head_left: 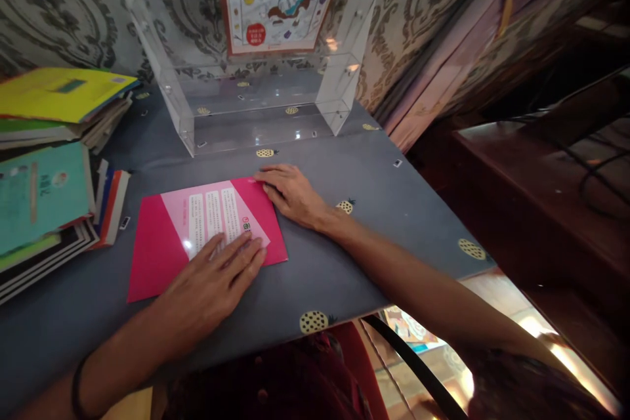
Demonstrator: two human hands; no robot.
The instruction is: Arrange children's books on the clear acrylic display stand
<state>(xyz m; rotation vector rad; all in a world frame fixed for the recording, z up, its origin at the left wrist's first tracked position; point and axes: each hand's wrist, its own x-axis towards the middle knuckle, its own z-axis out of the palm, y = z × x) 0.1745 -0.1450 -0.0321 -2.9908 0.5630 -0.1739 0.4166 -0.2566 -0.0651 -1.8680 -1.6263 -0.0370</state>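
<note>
My left hand [214, 280], fingers outstretched, atop a pink booklet [156, 243], long axis left-to-right (right end farther), my right hand [291, 197] at its corner, grip unclear.

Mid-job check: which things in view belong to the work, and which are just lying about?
In the work:
- pink book, flat on the table
- left hand, resting on it
- right hand, at its far right corner

Lying about:
- stacked books at left
- clear rack
- picture at the rack
</note>
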